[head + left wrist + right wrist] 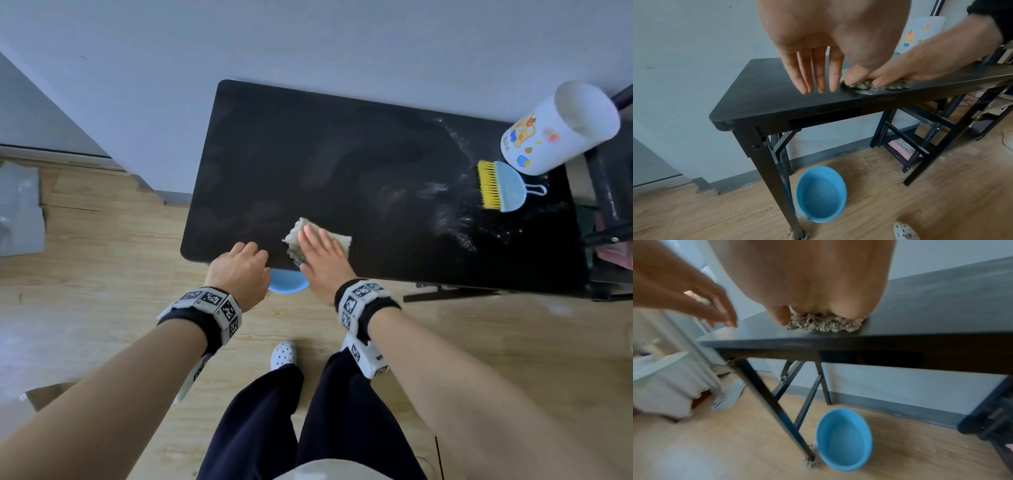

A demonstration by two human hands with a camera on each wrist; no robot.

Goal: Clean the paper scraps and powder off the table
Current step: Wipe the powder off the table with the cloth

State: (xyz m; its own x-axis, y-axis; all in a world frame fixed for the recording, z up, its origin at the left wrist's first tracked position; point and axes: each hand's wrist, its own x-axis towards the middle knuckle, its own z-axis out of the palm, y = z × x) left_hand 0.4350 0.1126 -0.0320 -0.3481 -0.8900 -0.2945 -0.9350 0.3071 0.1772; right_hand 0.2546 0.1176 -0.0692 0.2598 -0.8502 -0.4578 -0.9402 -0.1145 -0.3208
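My right hand (318, 248) lies flat with straight fingers on a beige cloth (339, 240) near the front edge of the black table (308, 154). The right wrist view shows the palm (807, 288) pressing the cloth (824, 323) onto the tabletop. My left hand (241, 262) hovers just left of it at the front edge, holding nothing; its fingers (818, 76) hang straight over the tabletop. White powder (452, 222) is smeared over the table's right part. I see no paper scraps on the table.
A yellow-bristled brush in a light blue dustpan (500, 186) lies at the table's right end, beside a white sticker-covered canister (558, 130). A blue basin (821, 194) stands on the wooden floor under the table's front edge. A wall runs behind the table.
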